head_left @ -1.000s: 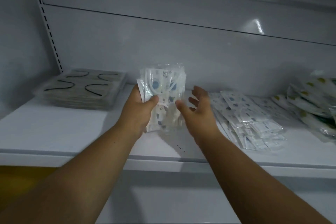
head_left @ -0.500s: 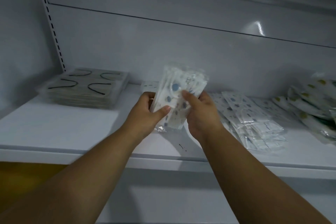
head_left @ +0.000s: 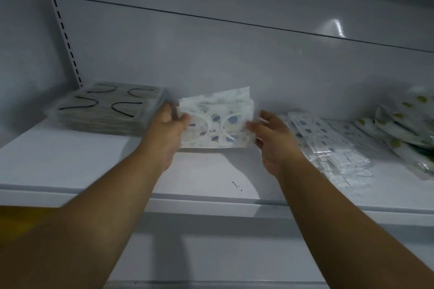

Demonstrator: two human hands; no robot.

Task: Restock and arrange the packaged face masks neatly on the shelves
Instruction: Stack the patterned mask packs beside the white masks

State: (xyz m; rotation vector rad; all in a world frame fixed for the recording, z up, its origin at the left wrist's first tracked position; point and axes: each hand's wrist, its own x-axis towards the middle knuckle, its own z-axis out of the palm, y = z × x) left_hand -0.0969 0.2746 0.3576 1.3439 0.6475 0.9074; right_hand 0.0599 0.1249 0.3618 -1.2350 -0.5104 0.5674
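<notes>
A bundle of clear-wrapped white masks with blue prints (head_left: 217,122) is held flat and lengthwise just above the white shelf (head_left: 70,159). My left hand (head_left: 168,128) grips its left end, thumb on top. My right hand (head_left: 273,134) holds its right end with thumb and fingers. A loose pile of the same blue-print masks (head_left: 328,145) lies to the right of my right hand. The bundle's underside is hidden.
A neat stack of grey masks with black ear loops (head_left: 105,108) sits at the shelf's left back. Yellow-print mask packs (head_left: 408,124) are heaped at the far right. The back panel stands close behind. A slotted upright (head_left: 64,37) runs up the left.
The bundle has turned from upright to lying lengthwise. My right hand moved from the bundle's front to its right end, and both hands spread apart.
</notes>
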